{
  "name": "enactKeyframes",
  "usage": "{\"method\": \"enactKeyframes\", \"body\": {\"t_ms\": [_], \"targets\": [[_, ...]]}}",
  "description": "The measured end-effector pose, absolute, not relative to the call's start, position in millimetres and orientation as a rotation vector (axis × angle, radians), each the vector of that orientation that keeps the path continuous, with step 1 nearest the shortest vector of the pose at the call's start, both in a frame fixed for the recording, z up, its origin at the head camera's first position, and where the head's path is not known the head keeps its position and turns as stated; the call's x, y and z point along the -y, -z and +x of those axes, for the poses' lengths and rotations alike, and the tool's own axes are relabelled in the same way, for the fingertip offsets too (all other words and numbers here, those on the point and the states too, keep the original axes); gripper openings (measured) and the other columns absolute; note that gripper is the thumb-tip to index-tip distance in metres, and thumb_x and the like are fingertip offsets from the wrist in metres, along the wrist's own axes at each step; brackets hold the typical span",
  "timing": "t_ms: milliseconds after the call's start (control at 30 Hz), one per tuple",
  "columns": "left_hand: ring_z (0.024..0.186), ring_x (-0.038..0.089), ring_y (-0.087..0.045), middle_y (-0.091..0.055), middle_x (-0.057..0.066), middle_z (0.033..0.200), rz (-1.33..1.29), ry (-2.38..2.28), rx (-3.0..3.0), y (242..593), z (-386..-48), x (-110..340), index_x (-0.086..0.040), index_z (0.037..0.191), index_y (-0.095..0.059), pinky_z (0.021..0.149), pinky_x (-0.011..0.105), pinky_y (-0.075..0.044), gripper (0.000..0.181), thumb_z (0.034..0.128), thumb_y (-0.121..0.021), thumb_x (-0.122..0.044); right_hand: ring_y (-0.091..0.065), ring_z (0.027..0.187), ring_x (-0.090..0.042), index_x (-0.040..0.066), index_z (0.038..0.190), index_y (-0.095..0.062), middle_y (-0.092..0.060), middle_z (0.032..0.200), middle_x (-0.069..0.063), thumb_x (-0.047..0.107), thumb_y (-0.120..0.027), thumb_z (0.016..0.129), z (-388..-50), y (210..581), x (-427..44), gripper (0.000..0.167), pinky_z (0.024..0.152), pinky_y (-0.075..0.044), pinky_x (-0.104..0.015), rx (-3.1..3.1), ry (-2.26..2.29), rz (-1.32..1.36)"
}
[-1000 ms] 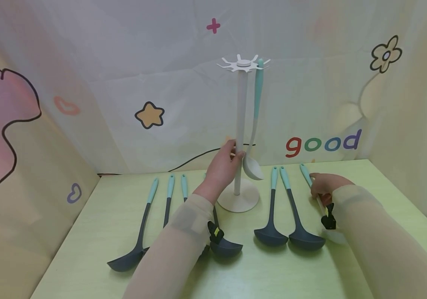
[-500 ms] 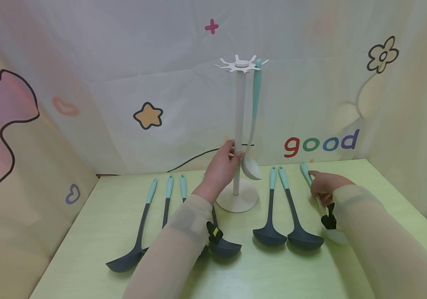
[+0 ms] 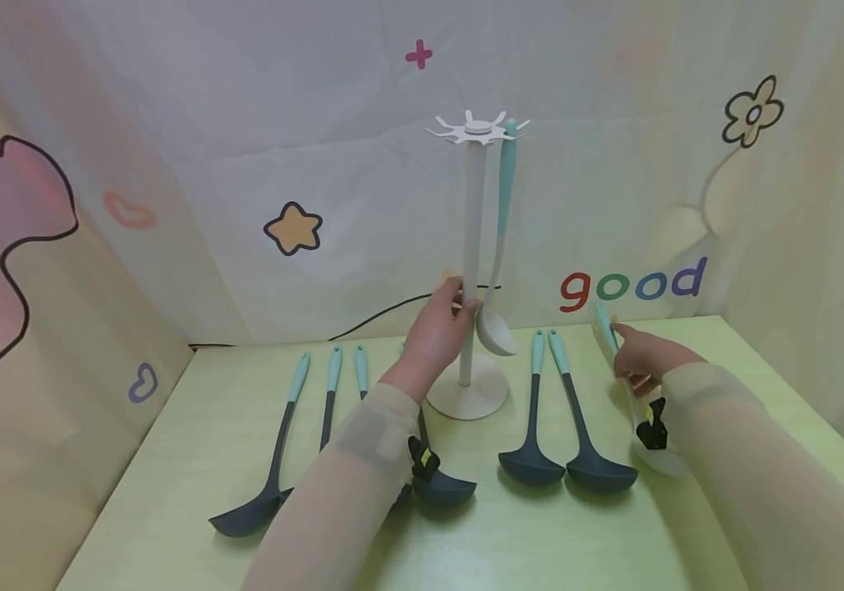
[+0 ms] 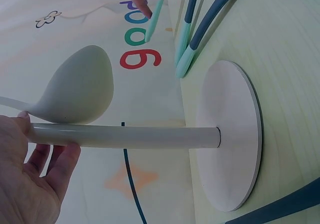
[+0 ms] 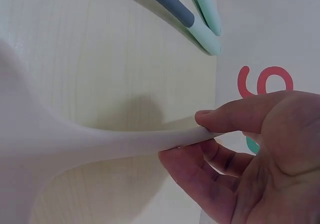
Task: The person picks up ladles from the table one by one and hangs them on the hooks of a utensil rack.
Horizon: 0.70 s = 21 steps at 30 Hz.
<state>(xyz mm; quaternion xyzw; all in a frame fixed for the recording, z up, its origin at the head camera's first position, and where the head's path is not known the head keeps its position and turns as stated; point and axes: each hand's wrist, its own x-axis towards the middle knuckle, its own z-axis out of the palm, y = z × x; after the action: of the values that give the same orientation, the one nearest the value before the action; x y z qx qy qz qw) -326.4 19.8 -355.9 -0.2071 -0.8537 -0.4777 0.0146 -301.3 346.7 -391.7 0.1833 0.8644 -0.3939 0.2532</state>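
Near the middle of the head view stands a white utensil rack (image 3: 474,205) with a round base and a ring of hooks on top. My left hand (image 3: 437,336) grips its pole about halfway up. A white ladle with a mint handle (image 3: 506,185) hangs from a hook on the right side, its bowl beside my left fingers. On the right, my right hand (image 3: 649,359) pinches a second white ladle (image 5: 120,143) between thumb and fingers. Its handle end is raised off the table, and a shadow lies under the shaft in the right wrist view.
Two dark ladles with mint handles, one a dark ladle (image 3: 602,472), lie between the rack and my right hand. Several more, including a dark ladle (image 3: 245,517), lie left of the rack, partly hidden by my left sleeve. A printed curtain (image 3: 363,164) backs the table (image 3: 163,468).
My right hand has lifted the handle end of the second white ladle slightly off the table. My left hand stays on the rack's pole.
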Motion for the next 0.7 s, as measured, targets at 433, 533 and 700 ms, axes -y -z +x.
{"method": "enactKeyframes", "body": {"t_ms": [433,533,700], "targets": [[0.106,0.018,-0.062,-0.058,0.002,0.124,-0.645,1.487,2.661,355,-327,-20,-0.023,0.140,-0.047,0.086,0.042,-0.053,0.039,0.1038,-0.051,-0.037,-0.052,0.090,-0.035,0.016,0.157,0.015,-0.034,0.119,-0.033,-0.003,-0.056,0.089,-303,385,-345,0.100,0.069,-0.059,-0.042,-2.547,1.107,0.338],[0.105,0.018,-0.062,-0.058,0.002,0.123,-0.652,1.491,2.654,355,-327,-20,-0.023,0.140,-0.047,0.086,0.042,-0.053,0.039,0.1038,-0.051,-0.036,-0.054,0.095,-0.039,0.016,0.157,0.014,-0.033,0.127,-0.039,-0.004,-0.056,0.090,-302,379,-343,0.099,0.068,-0.060,-0.043,-2.612,1.109,0.297],[0.105,0.018,-0.062,-0.058,0.001,0.122,-0.650,1.498,2.656,356,-328,-20,-0.024,0.140,-0.047,0.086,0.043,-0.053,0.039,0.1039,-0.051,-0.037,-0.052,0.105,-0.044,0.017,0.157,0.013,-0.036,0.127,-0.040,-0.005,-0.055,0.091,-301,372,-339,0.098,0.068,-0.060,-0.045,-2.696,1.142,0.231]]}}
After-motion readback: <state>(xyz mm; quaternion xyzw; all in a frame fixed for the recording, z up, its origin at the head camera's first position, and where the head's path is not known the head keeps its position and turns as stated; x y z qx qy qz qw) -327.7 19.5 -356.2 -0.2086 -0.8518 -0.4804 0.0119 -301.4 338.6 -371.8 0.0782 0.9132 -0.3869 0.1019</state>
